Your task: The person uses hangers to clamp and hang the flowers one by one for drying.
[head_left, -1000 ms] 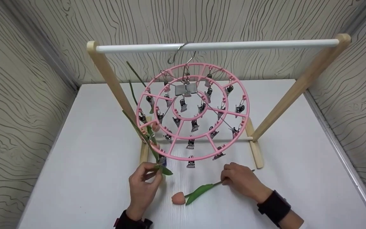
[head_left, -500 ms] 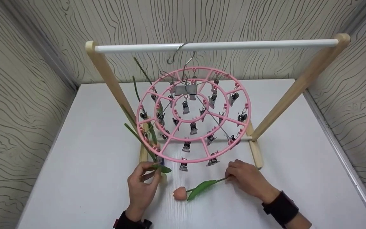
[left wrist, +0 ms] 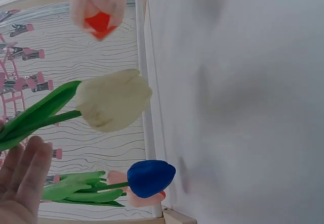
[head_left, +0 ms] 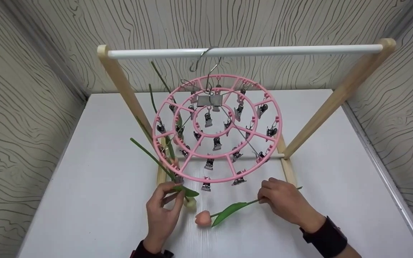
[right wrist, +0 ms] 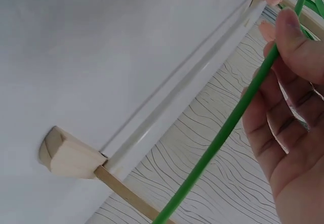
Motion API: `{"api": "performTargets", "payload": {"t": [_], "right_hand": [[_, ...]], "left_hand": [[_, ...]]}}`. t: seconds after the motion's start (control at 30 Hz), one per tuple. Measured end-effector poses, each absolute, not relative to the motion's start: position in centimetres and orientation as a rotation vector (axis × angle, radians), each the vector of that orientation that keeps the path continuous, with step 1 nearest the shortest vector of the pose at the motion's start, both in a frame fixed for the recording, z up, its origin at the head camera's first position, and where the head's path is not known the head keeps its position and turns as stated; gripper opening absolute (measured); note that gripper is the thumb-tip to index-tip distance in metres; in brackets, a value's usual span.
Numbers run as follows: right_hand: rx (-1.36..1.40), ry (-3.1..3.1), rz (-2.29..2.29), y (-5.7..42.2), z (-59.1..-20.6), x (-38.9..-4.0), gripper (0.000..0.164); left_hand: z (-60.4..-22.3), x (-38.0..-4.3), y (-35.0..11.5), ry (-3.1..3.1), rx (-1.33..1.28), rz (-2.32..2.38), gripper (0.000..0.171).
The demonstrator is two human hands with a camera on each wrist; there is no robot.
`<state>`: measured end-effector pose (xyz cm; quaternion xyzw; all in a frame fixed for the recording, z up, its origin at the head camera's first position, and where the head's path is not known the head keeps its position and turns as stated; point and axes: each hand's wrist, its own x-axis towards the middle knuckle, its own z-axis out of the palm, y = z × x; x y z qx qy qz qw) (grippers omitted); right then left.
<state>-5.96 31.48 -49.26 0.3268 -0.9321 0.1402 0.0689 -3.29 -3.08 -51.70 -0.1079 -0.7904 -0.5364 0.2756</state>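
My left hand (head_left: pixel 165 211) pinches an artificial white tulip (left wrist: pixel 115 101) by its stem and leaf; the flower points down, its stem sticking up to the left. In the head view the white bloom shows just right of my fingertips, below the rim of the round pink clip hanger (head_left: pixel 216 180). My right hand (head_left: pixel 283 199) pinches the stem of an orange-pink tulip (head_left: pixel 203 218), whose bloom points left toward the white one. Head-down at the hanger's left side hang a blue tulip (left wrist: pixel 151 178) and pink tulips (left wrist: pixel 144 198), partly hidden by the rings in the head view.
The hanger hooks over the white bar (head_left: pixel 264 51) of a wooden stand (head_left: pixel 317 104). Several metal clips (head_left: pixel 217 143) dangle from its rings. Beneath is a white table (head_left: pixel 95 200), with wood-grain patterned walls (head_left: pixel 256 21) around it.
My right hand has drawn the orange-pink tulip slightly to the right and up. The white bloom now shows beside my left fingertips, its stem tilted further left. The hanger has turned and tipped a little.
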Motion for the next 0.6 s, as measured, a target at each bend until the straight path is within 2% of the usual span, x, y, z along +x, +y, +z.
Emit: {"api": "performTargets", "payload": {"t": [0.2,0.4,0.6], "right_hand": [[0.979,-2.754,0.433,31.0,-48.5,-5.4,0.023],[0.990,-2.708,0.383,30.8,-47.7,-5.1,0.025],[1.028,-2.644,0.307,30.4,-46.6,-4.8,0.026]], "left_hand": [[-52.2,-2.6,-3.4,-2.238,-0.280,-1.407,0.038],[-52.5,-1.8,-2.9,-2.392,-0.277,-1.414,0.025],[-52.2,-1.3,-2.1,-2.428,-0.443,-1.413,0.021]]}}
